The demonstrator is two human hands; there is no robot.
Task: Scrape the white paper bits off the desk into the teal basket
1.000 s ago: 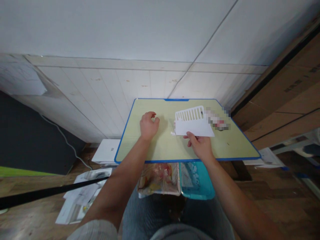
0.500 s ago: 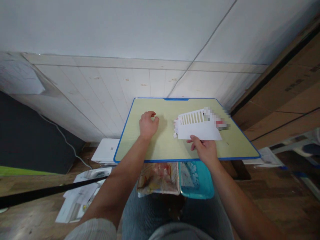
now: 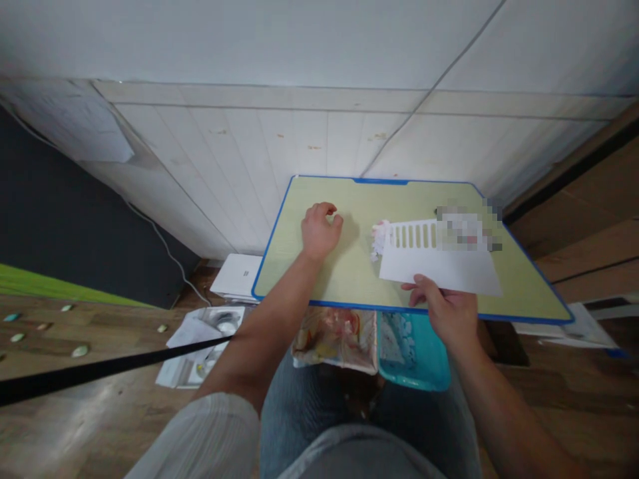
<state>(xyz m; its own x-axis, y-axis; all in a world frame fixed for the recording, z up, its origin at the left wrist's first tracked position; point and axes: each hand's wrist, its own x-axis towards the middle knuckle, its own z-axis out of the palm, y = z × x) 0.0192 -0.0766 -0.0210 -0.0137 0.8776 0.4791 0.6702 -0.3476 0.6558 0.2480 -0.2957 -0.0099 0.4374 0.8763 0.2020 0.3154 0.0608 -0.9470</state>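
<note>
My right hand (image 3: 449, 313) grips the near edge of a white sheet (image 3: 434, 269) between thumb and fingers. The sheet has a row of narrow slots cut along its far side and is held above the light-yellow board (image 3: 349, 279). At its left edge lies a small heap of pinkish-white scraps (image 3: 380, 238), partly covered by the sheet. On the left part of the board rests my left hand (image 3: 321, 229), its fingers loosely curled, a gap between thumb and forefinger and nothing seen in it. Items at the sheet's far right are blurred out.
Under the board's front edge, by my legs, sit a bin with a crumpled plastic lining (image 3: 339, 336) and a turquoise tub (image 3: 419, 362). White boxes (image 3: 237, 276) stand on the floor at left. A black strap (image 3: 124, 362) crosses the lower left, and a white wall (image 3: 279, 140) rises behind.
The sheet in my right hand has turned clockwise, its right end now nearer me, showing more of the scraps. My left hand keeps its curled pose. The whole view has swung left.
</note>
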